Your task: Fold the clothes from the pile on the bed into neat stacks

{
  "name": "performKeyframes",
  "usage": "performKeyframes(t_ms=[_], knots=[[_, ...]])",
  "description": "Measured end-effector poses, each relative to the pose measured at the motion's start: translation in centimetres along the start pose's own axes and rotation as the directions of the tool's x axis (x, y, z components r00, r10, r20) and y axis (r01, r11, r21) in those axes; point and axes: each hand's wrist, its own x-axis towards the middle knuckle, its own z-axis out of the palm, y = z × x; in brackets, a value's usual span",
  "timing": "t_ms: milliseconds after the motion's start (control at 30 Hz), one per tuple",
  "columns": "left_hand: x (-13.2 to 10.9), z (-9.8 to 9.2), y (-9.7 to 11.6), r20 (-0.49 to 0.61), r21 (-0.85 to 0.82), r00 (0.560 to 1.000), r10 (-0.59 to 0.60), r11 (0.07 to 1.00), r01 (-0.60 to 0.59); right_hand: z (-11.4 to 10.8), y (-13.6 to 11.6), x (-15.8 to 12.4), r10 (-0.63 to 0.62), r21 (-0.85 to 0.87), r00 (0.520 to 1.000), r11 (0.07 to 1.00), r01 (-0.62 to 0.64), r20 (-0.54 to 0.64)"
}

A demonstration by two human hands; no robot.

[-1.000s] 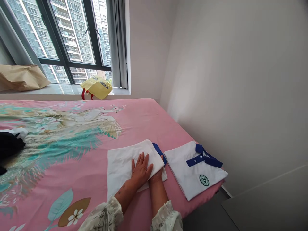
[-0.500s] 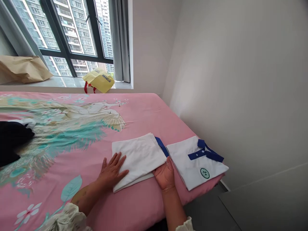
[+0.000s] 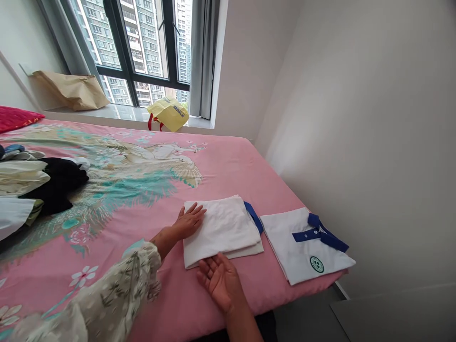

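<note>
A white shirt (image 3: 228, 225) lies folded into a rectangle near the front edge of the bed, a strip of blue collar showing at its right side. On its left part rests my left hand (image 3: 189, 222), flat with the fingers stretched. My right hand (image 3: 221, 281) is palm up at the shirt's front edge, fingers loosely bent and apart, nothing held in it. Whether its fingertips touch the cloth is hard to make out. Just to the right, a second folded white polo shirt (image 3: 280, 242) lies with its blue collar and round green badge facing up.
The bed has a pink patterned sheet (image 3: 228, 161). Several garments are heaped at the left, among them a black one (image 3: 59, 183). A red pillow (image 3: 17, 118) lies behind. A brown paper bag (image 3: 76, 92) and yellow bag (image 3: 171, 114) sit on the windowsill. A wall stands at the right.
My right hand has left the shirt's right corner and moved left along its front edge, turning palm up. My left hand has slid farther up the shirt. The view has turned left.
</note>
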Motion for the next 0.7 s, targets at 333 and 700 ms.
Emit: performKeyframes(t_ms=[333,700], knots=[[4.5,-1.9,-6.2,-0.046,-0.252,0.923,-0.382,0.898,0.359,1.7,5.2,1.0,-0.108,-0.136,0.982,0.987,0.087,-0.157],[4.9,-1.8,-6.5,0.211,-0.697,0.821,-0.53,0.507,0.506,2.8,7.9,1.3,-0.067,-0.163,0.971,0.986,0.029,-0.23]])
